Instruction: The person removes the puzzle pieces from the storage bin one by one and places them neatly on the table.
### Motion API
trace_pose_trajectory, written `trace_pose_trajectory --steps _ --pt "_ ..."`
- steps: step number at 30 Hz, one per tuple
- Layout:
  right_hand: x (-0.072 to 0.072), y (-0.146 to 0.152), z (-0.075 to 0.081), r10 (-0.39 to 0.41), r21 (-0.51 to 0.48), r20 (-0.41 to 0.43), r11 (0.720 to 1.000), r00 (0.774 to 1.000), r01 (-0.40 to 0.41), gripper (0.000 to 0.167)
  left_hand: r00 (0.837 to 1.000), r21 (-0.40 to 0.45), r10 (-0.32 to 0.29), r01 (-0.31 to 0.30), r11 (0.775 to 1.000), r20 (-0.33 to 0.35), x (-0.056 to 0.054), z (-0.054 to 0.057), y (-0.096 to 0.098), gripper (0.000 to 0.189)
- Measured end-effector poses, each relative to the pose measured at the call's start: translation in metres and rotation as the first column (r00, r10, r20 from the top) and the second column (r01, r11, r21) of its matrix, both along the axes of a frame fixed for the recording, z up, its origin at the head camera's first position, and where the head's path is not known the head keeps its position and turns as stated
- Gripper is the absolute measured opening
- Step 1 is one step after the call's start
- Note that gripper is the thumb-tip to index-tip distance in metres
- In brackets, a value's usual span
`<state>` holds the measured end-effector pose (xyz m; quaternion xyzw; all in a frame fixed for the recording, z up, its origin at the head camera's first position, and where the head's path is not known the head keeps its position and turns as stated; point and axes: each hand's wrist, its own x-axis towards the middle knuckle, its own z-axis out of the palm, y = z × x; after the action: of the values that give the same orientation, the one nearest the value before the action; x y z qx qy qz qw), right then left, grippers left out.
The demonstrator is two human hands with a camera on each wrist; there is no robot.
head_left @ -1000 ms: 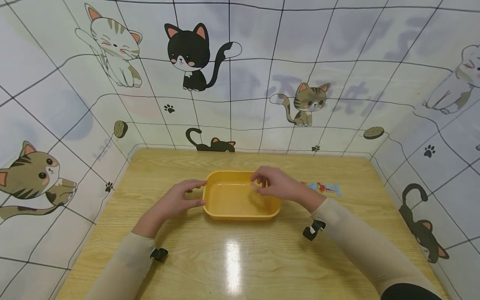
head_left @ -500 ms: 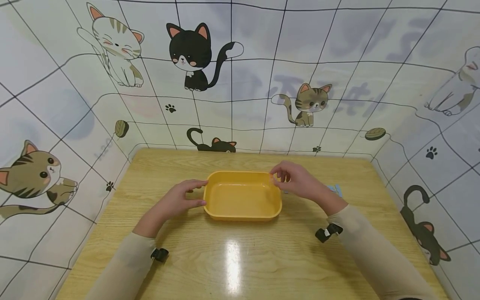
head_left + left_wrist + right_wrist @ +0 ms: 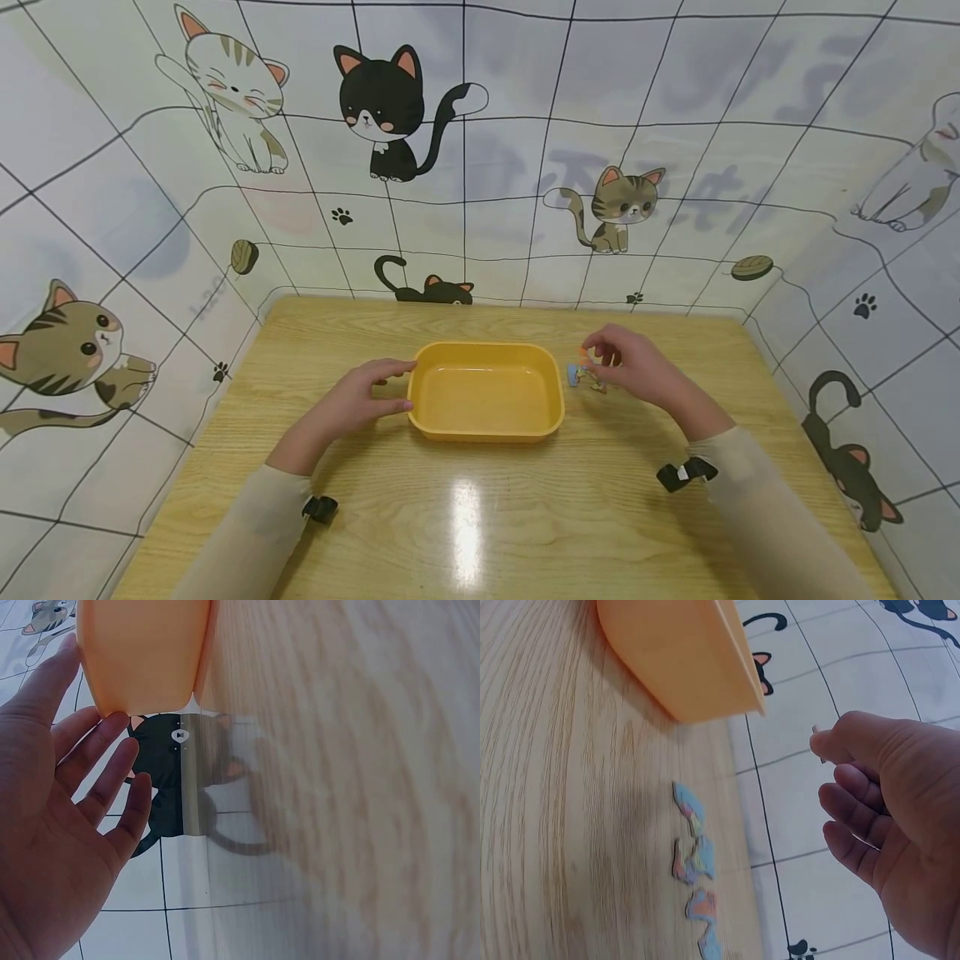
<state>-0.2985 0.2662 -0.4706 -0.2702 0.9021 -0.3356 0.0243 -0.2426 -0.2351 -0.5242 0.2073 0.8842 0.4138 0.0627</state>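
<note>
A yellow plastic tray (image 3: 486, 435) stands on the wooden table. My left hand (image 3: 356, 396) rests against its left end, thumb and fingertips spread and touching the wall near the rim, as the left wrist view of the tray (image 3: 146, 660) also shows. To the right of the tray, my right hand (image 3: 633, 367) pinches a small flat puzzle piece (image 3: 817, 746) between thumb and index finger, seen almost edge-on in the right wrist view. Below that hand, several colourful puzzle pieces (image 3: 703, 906) lie in a row on the table, partly hidden by the hand in the head view.
The wooden table (image 3: 360, 517) meets a wall (image 3: 502, 225) printed with cartoon cats at its back and sides. Black wrist cameras sit on both sleeves. The tray's raised wall stands between the two hands.
My right hand has moved right, from over the tray past its right rim to above the puzzle pieces, the piece now showing in its fingertips. The left hand has stayed at the tray.
</note>
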Motion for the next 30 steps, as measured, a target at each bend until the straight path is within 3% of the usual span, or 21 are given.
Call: trace_pose_trajectory --steps 15,30 --pt "0.008 0.048 -0.004 -0.109 0.070 -0.028 0.991 0.994 0.111 0.028 1.000 -0.015 0.007 -0.007 1.000 -0.011 0.001 0.000 0.001 0.069" --pt "0.010 0.096 -0.015 -0.225 0.147 -0.036 0.962 0.974 0.228 0.029 1.000 -0.015 0.010 -0.010 1.000 0.003 0.002 0.001 0.001 0.069"
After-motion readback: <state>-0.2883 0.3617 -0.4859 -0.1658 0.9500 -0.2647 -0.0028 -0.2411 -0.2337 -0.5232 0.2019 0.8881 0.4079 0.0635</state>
